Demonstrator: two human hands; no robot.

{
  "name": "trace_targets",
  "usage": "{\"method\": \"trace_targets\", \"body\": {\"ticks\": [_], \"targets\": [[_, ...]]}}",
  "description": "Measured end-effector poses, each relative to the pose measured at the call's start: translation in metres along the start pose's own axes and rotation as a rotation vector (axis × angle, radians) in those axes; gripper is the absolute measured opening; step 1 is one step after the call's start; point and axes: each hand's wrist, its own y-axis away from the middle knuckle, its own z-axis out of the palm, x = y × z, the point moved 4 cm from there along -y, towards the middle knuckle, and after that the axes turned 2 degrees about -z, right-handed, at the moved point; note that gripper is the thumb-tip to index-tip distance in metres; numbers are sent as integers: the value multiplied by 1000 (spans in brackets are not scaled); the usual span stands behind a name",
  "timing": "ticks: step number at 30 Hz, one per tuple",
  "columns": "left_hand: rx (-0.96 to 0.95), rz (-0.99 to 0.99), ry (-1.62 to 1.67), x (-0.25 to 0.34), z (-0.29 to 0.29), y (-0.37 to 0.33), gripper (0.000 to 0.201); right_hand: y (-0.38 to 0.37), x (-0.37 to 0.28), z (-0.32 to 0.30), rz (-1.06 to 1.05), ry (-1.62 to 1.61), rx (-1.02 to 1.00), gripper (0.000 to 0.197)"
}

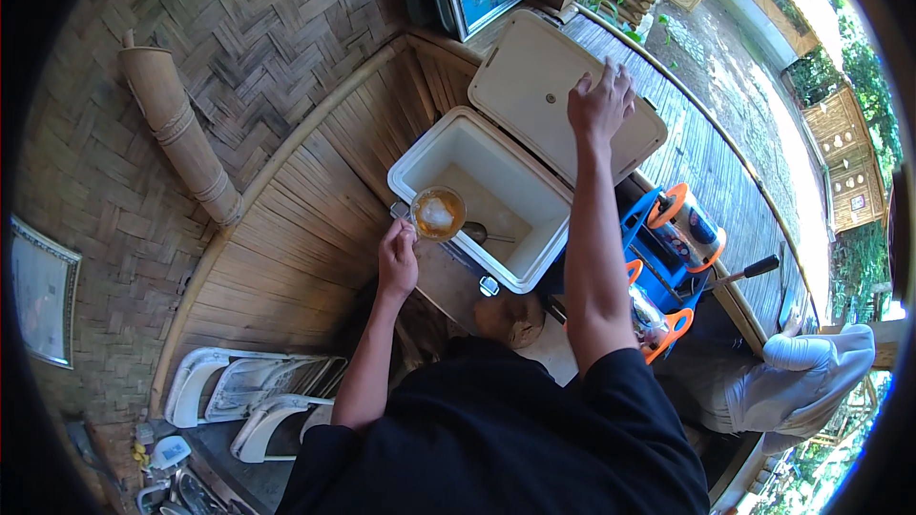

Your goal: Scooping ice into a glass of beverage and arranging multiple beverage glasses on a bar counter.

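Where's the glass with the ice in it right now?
In the head view, the glass sits just left of centre, held by the left hand over the near-left corner of the open white cooler, beside the spoon inside.

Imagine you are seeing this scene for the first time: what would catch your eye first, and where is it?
The open white cooler box at the centre stands out, its lid tipped back under the right hand. At the box's near edge the left hand holds a glass of amber drink with ice. To the right stands a blue and orange machine.
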Motion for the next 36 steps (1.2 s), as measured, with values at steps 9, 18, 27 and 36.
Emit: {"method": "trace_targets", "body": {"ticks": [9, 18, 27, 36], "targets": [[-36, -20, 58, 14, -11, 13, 20, 7, -15, -71, -58, 70, -302, 33], [-86, -21, 75, 18, -19, 24, 23, 129, -72, -150, -227, -193, -256, 21], [-33, -45, 58, -7, -46, 55, 24, 270, -85, -125, -304, -149, -421, 37], [109, -78, 79, 2, -78, 102, 22, 303, -85, -110, -157, -207, -562, 38]]}}
